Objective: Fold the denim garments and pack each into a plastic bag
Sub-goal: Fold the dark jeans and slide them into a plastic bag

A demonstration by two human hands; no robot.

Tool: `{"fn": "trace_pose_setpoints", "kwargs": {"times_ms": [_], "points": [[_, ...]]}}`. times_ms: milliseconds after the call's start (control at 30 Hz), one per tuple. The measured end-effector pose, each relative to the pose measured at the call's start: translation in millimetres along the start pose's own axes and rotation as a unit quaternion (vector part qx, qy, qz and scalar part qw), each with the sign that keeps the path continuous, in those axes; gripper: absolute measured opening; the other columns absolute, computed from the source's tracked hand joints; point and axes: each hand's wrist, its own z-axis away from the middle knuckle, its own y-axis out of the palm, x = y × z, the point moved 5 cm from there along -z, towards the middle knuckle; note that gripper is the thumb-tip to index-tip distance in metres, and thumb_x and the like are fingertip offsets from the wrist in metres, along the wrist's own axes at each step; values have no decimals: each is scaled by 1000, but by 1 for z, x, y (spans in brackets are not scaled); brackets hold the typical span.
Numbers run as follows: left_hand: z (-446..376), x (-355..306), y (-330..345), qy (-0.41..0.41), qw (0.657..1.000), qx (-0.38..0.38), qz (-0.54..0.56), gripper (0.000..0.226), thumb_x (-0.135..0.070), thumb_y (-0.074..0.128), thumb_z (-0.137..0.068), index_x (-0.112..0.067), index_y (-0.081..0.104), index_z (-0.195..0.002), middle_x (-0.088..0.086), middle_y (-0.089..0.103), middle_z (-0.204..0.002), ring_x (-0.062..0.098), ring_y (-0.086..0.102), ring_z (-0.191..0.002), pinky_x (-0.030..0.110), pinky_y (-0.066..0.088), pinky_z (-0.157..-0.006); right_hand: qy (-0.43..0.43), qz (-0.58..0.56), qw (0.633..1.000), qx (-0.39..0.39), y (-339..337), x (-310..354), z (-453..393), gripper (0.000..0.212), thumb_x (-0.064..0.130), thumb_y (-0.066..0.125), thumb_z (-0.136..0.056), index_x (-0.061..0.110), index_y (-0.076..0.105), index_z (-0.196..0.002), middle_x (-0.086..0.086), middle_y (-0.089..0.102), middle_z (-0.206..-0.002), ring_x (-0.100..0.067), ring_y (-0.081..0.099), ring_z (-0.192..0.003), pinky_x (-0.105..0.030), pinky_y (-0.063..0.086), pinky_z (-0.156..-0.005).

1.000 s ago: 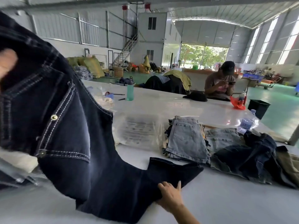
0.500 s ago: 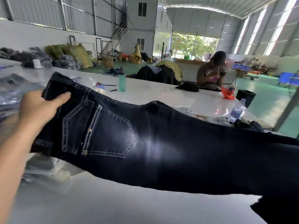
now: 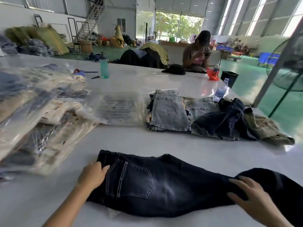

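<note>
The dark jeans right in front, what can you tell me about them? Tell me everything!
The dark jeans are very dark blue denim with pale stitching. They lie flat on the white table, back side up, so a back pocket with small rivets shows. The waist points left and the legs run off to the right. The left hand rests on the waistband end, and the right hand presses on the leg.

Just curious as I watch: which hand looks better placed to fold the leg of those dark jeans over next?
Probably the right hand. It already rests on the leg of the dark jeans, which trails off to the right, while the left hand presses on the waistband end near the back pocket and can anchor it.
</note>
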Motion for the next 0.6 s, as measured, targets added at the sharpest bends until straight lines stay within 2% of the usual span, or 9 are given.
{"fn": "trace_pose_setpoints", "kwargs": {"times_ms": [67, 133, 200, 233, 333, 467, 533, 567, 600], "points": [[9, -8, -4, 8, 999, -24, 33, 56, -56, 28, -97, -12, 48, -68, 5, 55, -77, 23, 52, -73, 36, 50, -73, -65, 78, 988, 119, 31, 44, 7, 85, 72, 64, -68, 43, 34, -142, -6, 25, -155, -27, 25, -143, -59, 22, -109], [15, -19, -8, 5, 997, -25, 66, 66, -64, 22, -92, -11, 46, -61, 6, 55, -68, 23, 55, -67, 32, 47, -64, -153, 157, 966, 138, 49, 67, 5, 96, 70, 81, -37, 38, 61, -125, -15, 51, -137, -36, 52, -125, -77, 33, -87], [19, -26, -9, -13, 995, 9, 94, 70, -73, 25, -86, -12, 45, -57, 2, 53, -53, 19, 56, -53, 28, 44, -55, -176, 195, 960, 99, 44, 80, -3, 80, 66, 85, -17, 35, 77, -90, -5, 71, -107, -27, 67, -104, -77, 36, -75], [21, -28, -8, -20, 996, 40, 82, 70, -76, 31, -83, -12, 47, -59, 0, 54, -49, 16, 58, -47, 25, 44, -52, -186, 197, 956, 108, 42, 84, -5, 69, 64, 86, -23, 38, 76, -86, 3, 71, -103, -19, 66, -107, -78, 30, -81], [30, -18, 6, -32, 987, 153, 27, 55, -68, 56, -77, -14, 53, -80, -2, 65, -62, 10, 60, -42, 17, 41, -45, -165, 136, 967, 141, 50, 70, -14, 56, 72, 65, -63, 38, 66, -108, 21, 59, -107, 0, 46, -119, -68, -14, -103], [42, 2, 25, 16, 965, 248, 78, 42, -46, 78, -69, -14, 52, -76, -2, 67, -60, 13, 63, -53, 19, 46, -50, -186, 69, 973, 119, 49, 45, 0, 53, 78, 45, -70, 37, 65, -97, 19, 55, -87, 8, 48, -94, -54, -27, -106], [48, 10, 22, 58, 974, 204, 82, 51, -43, 86, -56, -20, 51, -85, -3, 64, -65, 8, 60, -60, 20, 44, -54, -207, 64, 974, 60, 42, 45, 8, 33, 66, 51, -76, 39, 67, -83, 20, 52, -74, 9, 52, -79, -68, -8, -107], [51, 13, 19, 79, 982, 160, 53, 60, -46, 85, -53, -26, 49, -97, -4, 63, -69, 4, 58, -63, 18, 42, -55, -221, 61, 973, 18, 36, 49, 13, 22, 59, 57, -75, 40, 67, -73, 21, 51, -67, 10, 52, -69, -75, 15, -100], [52, 17, 16, 103, 989, 101, 11, 69, -49, 83, -55, -32, 45, -111, -7, 61, -75, 1, 56, -68, 16, 41, -57, -237, 54, 970, -26, 30, 52, 18, 14, 52, 61, -73, 41, 66, -66, 22, 50, -64, 11, 52, -63, -72, 32, -92]]}}
